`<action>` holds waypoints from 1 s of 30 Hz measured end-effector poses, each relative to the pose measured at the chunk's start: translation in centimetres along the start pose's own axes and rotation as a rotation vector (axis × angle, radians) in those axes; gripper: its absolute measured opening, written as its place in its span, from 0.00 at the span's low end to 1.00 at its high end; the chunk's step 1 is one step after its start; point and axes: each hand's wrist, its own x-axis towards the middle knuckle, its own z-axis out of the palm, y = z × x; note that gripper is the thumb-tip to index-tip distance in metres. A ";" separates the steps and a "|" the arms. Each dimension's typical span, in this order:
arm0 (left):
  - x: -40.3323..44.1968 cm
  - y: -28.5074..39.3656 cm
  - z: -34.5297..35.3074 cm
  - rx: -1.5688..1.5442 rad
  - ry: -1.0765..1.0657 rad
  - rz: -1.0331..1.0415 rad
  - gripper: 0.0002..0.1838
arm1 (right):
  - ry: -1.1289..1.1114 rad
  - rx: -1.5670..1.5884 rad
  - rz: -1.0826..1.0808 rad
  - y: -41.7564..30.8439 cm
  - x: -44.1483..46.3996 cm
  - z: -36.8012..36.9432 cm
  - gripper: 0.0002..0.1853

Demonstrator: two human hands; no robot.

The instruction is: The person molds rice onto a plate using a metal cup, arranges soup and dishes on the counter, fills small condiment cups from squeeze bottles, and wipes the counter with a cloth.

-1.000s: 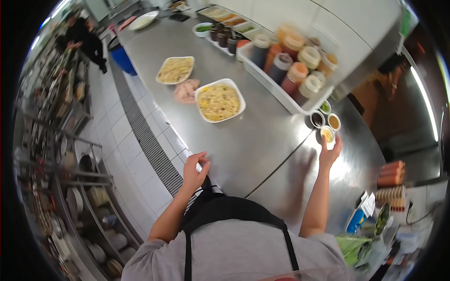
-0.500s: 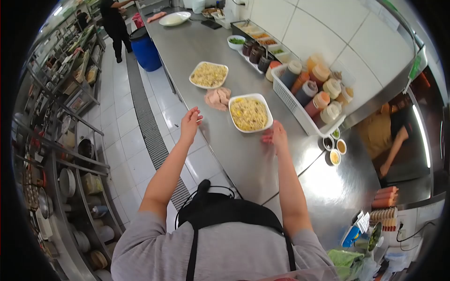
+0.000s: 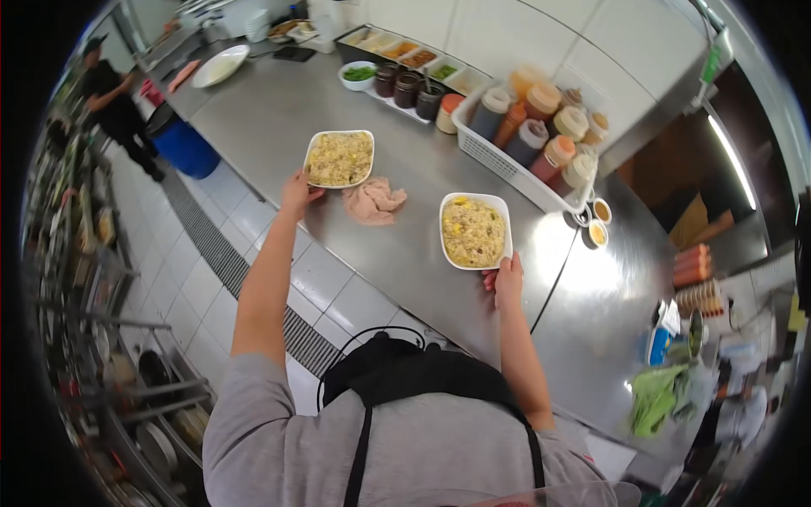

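Two square white bowls of what looks like fried rice with yellow bits stand on the steel counter [image 3: 397,262]. At the near left corner of the farther bowl [image 3: 340,182], my left hand [image 3: 299,196] has its fingers closed on the rim. My right hand [image 3: 507,286] grips the near right corner of the nearer bowl [image 3: 476,265], thumb at the rim and fingers low against the side, partly hidden. Between the bowls lies a crumpled pink cloth [image 3: 374,201], which neither hand touches.
A white basket of sauce bottles [image 3: 515,173] stands along the wall, beside dark jars [image 3: 405,89] and a topping tray [image 3: 414,57]. Small sauce cups [image 3: 596,233] sit to the right. A person [image 3: 114,101] stands beyond the blue barrel [image 3: 182,144]. Green plastic [image 3: 657,397] lies at right.
My left hand has reached forward and left to the farther bowl and taken its rim. My right hand has closed on the nearer bowl. The view has turned, shifting the scene.
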 end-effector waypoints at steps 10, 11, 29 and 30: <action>4.3 1.6 9.8 0.096 -0.441 -0.064 0.18 | 0.255 0.185 -0.058 -0.4 0.1 -3.2 0.10; 4.8 1.4 10.8 0.106 -0.473 -0.061 0.18 | 0.229 0.247 -0.041 -0.7 0.9 -3.2 0.12; 7.3 6.4 2.7 0.773 -0.067 0.870 0.18 | 0.139 -0.892 -0.789 3.4 -7.9 6.2 0.11; 9.6 7.9 3.1 0.806 -0.044 0.897 0.19 | 0.130 -0.894 -0.774 3.2 -7.9 6.2 0.10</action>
